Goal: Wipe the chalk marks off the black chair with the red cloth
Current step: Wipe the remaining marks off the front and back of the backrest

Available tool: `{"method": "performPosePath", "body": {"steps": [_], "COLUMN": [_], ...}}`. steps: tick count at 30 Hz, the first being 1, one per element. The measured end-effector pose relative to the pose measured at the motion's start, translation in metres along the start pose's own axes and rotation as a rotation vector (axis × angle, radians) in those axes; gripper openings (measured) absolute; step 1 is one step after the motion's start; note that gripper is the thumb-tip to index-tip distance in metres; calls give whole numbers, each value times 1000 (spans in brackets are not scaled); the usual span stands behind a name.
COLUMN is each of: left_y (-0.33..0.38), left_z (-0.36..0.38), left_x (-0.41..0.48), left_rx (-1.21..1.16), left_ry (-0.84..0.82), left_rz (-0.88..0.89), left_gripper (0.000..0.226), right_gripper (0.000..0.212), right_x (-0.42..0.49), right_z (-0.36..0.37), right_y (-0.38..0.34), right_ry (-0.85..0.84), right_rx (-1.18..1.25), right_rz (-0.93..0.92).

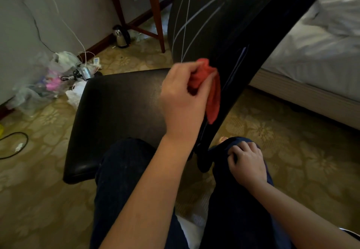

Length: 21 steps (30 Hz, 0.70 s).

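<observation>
Red cloth (209,89) bunched in left hand (183,100), fingers clamped on it, pressed vs. black chair (120,116) frame edge just below backrest, where long chalk marks (196,23) remain uncleaned w/ a thinner streak on the side rail. Right hand (246,164) curled on knee, loosely closed, holding nothing apparent. Risk, judged: loose tail of cloth dangling, so little contact → chalk smeared not lifted; chair unbraced, could tip/slide under a harder push toward bed (315,50).
</observation>
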<state>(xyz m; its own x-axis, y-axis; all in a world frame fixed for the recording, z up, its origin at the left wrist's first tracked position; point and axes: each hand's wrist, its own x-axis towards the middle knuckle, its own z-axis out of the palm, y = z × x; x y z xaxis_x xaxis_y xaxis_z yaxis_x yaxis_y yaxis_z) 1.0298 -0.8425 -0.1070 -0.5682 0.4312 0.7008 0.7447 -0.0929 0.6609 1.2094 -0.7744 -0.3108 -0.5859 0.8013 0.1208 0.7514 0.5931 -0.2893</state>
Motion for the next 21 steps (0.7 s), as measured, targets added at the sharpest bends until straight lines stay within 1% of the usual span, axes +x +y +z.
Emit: {"method": "performPosePath", "body": {"steps": [2,5,7,10,11,12,14,17,19,21], "left_y": [7,-7,-28,-58,-64,-65,-54,-12,13,22], "left_z": [8,12,8,-3,-6,-9,-14,-9,3,14], "left_x": [10,-5,-29,-65,-72,-76,-69,-27,5,22], "left_rx": [28,69,113,151,163,173,159,98,150,227], "left_ry": [14,47,40,-24,-44,-53,-35,6,17,30], "left_rz": [37,4,-87,-298,-329,-324,-225,15,145,201], "left_gripper": [17,16,16,13,13,13,13,16,18,18], "right_gripper": [7,7,8,11,11,12,12,9,7,6], "right_x": [-1,-2,-2,-2,-3,-3,-4,-2,-3,-3], "right_z": [0,-1,-1,-1,-1,-1,0,0,-1,-1], "right_y": [1,3,4,6,6,6,6,4,4,4], "right_ry": [1,7,12,2,0,-2,-4,7,17,26], "right_rx": [-1,-2,-18,-34,-30,-27,-27,3,8,4], "right_rz": [0,18,22,12,12,13,7,5,-4,-8]}}
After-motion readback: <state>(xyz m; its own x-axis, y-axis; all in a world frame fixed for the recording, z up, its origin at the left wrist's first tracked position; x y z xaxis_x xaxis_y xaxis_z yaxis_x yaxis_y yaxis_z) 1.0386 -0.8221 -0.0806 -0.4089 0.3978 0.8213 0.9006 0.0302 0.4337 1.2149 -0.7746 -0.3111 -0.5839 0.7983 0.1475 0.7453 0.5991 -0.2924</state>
